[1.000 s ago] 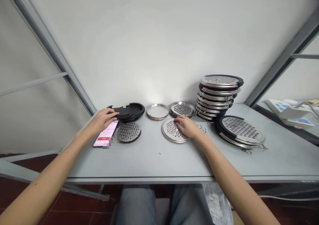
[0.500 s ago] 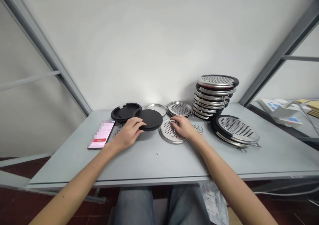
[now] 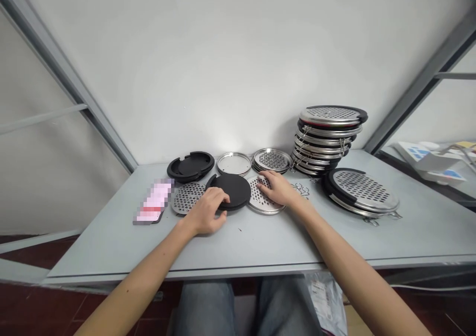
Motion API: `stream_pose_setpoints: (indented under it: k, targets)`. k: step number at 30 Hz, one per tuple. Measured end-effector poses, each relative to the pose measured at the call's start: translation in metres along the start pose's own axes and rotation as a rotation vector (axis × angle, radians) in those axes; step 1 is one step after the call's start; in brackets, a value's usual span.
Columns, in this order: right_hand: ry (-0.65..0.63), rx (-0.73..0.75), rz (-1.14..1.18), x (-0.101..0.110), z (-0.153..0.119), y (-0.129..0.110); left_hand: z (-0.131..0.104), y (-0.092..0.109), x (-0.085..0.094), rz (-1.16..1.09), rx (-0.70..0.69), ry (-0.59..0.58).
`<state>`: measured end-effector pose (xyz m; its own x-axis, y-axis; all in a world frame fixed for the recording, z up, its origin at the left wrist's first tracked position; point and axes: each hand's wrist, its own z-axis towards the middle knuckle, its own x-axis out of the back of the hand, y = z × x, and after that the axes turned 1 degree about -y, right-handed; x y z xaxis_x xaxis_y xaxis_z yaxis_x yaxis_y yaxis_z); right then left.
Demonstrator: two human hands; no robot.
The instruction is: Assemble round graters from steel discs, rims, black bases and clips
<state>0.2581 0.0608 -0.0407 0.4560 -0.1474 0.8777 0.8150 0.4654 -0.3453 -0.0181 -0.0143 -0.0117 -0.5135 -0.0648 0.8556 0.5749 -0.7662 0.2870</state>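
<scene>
A black round disc with a raised rim piece on its left side lies between two perforated metal discs. My left hand is at its near-left edge, fingertips over the rim and the thumb apart below it. Under my right hand is the right perforated metal disc; the fingers lie loosely spread on it and hide part of its holes. The left perforated disc is partly covered by the black disc. Small metal wire clips lie just right of my right hand.
Behind stand black ring-shaped holders, a plain metal disc and stacked perforated discs. A tall stack of black-rimmed discs rises at the back right, with a lower pile before it. A phone lies left.
My left hand has brought the black disc down and slightly right, between the perforated discs, and its grip has loosened. My right hand stays on its disc. The view has shifted slightly.
</scene>
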Motion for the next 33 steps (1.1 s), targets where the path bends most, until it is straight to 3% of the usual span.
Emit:
stream_pose_setpoints:
  k: [8, 19, 28, 31, 33]
  targets:
    - [-0.062, -0.052, -0.021, 0.0, -0.001, -0.002, 0.002, 0.005, -0.005, 0.058, 0.003, -0.001]
    - [-0.103, -0.34, 0.355, 0.015, 0.0, -0.003, -0.001, 0.006, -0.002, 0.011, -0.044, 0.066]
    - [0.198, -0.414, 0.521, 0.038, 0.0, 0.016, -0.003, 0.008, -0.004, -0.001, -0.222, 0.267]
    - [0.335, -0.417, 0.662, 0.046, -0.001, 0.02, -0.004, 0.011, -0.007, -0.033, -0.263, 0.234]
    - [0.509, -0.405, 0.724, 0.05, 0.0, 0.02, -0.003, 0.014, -0.009, -0.037, -0.271, 0.146]
